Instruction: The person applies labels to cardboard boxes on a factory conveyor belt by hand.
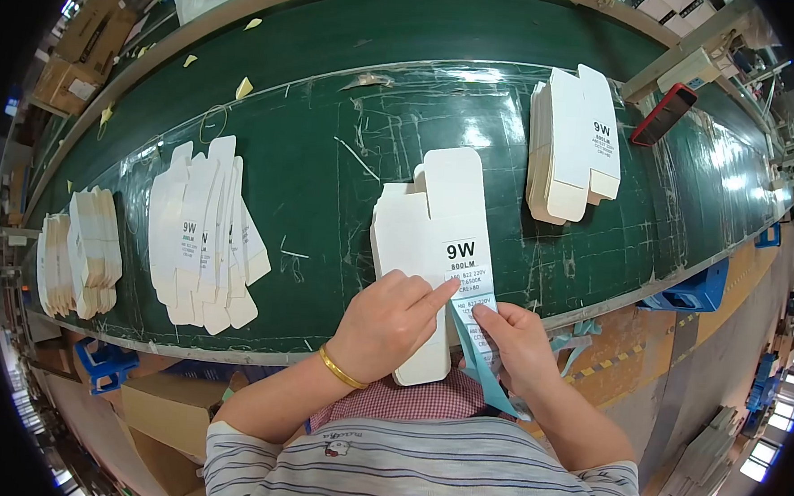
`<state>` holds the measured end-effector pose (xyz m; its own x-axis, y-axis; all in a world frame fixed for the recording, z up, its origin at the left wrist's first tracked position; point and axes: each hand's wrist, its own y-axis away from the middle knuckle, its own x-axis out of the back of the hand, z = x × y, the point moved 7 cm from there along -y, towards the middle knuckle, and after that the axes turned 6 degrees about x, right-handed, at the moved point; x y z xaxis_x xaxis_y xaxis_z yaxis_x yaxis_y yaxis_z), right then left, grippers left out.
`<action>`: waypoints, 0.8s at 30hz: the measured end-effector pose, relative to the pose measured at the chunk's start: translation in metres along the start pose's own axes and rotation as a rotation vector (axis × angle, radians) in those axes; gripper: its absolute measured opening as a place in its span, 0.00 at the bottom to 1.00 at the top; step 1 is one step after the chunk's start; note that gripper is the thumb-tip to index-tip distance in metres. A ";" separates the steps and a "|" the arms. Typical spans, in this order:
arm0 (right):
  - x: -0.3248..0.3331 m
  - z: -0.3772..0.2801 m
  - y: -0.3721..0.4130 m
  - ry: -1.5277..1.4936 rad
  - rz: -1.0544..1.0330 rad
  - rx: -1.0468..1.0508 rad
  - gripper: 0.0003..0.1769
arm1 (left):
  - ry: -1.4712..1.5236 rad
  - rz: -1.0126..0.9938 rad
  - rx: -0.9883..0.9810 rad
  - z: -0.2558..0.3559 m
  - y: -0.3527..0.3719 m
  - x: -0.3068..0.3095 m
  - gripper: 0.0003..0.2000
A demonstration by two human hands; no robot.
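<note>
A stack of flat white cartons (402,230) printed "9W 800LM" lies at the table's front edge. My left hand (388,324) rests on the top carton, its index finger stretched onto the small print and the other fingers curled. To its right, my right hand (518,344) pinches a light blue strip of labels (482,347) between thumb and fingers. The strip's upper end lies against the carton just below the printed text, and its tail hangs down over the edge.
White carton stacks lie at the left (204,238), far left (92,250) and upper right (577,145) of the green table (313,136). Beside the upper-right stack is a red-edged phone (664,115). Below the table are blue stools (696,286) and an open cardboard box (168,416).
</note>
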<state>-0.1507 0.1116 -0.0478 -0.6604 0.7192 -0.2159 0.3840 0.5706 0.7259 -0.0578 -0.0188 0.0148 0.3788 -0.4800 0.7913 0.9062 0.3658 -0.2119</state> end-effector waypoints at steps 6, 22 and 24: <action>0.001 0.001 -0.002 0.010 -0.012 0.019 0.14 | -0.010 -0.014 0.002 0.000 -0.001 -0.001 0.20; 0.021 0.041 0.039 0.382 -0.136 0.318 0.13 | -0.062 -0.073 -0.032 0.007 -0.002 -0.003 0.19; 0.027 0.036 0.047 0.384 -0.094 0.368 0.13 | -0.091 -0.058 -0.071 0.006 0.001 -0.003 0.19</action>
<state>-0.1274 0.1721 -0.0430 -0.8645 0.5014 0.0352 0.4674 0.7762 0.4232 -0.0589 -0.0123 0.0154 0.3098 -0.4227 0.8517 0.9383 0.2805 -0.2021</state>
